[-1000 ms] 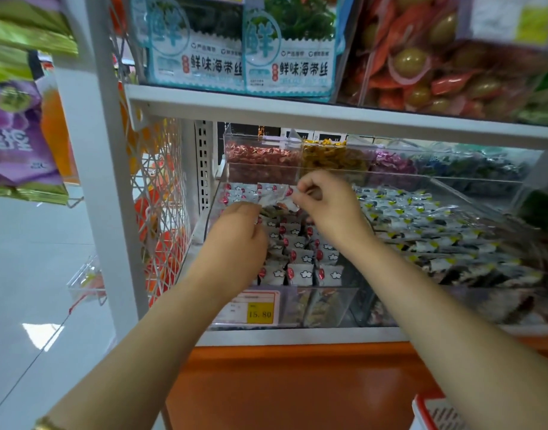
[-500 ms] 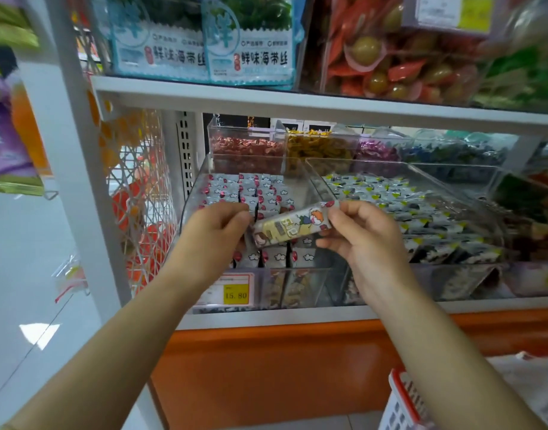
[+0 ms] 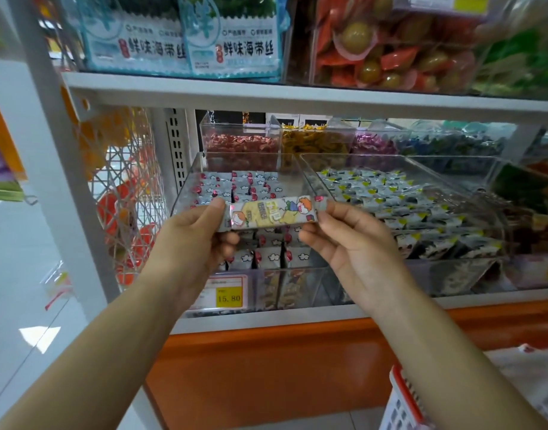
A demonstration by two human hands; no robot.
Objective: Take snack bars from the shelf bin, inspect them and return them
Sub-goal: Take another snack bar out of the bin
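**One bar held up in front of the bin**

I hold a snack bar (image 3: pixel 272 212) level between both hands, just in front of and above the clear bin (image 3: pixel 187 184) on the shelf. My left hand (image 3: pixel 189 243) pinches its left end between thumb and curled fingers. My right hand (image 3: pixel 356 252) pinches its right end at the fingertips, the other fingers loosely bent below.

The wrapper is glossy film, a long flat rectangle with crimped silver ends. The bin is hard transparent plastic with straight walls. The bars inside it stand in tight rows, silvery with red dots and small white clouds. The bin beside it (image 3: pixel 359 156) is the same clear plastic and is heaped with small grey and yellow packets.

The shelf edge (image 3: pixel 266 321) is smooth white metal, and a price tag (image 3: pixel 229 297) reading 15.80 shows behind the bin's front wall. Below runs an orange panel (image 3: pixel 266 367). White wire mesh (image 3: pixel 127 197) closes the left side, and beyond it lies a pale shiny floor (image 3: pixel 18 290). A red and white basket (image 3: pixel 403 401) sits at lower right.

The bar's face is pale yellow, with cartoon figures with orange hair and some print too blurred to read.
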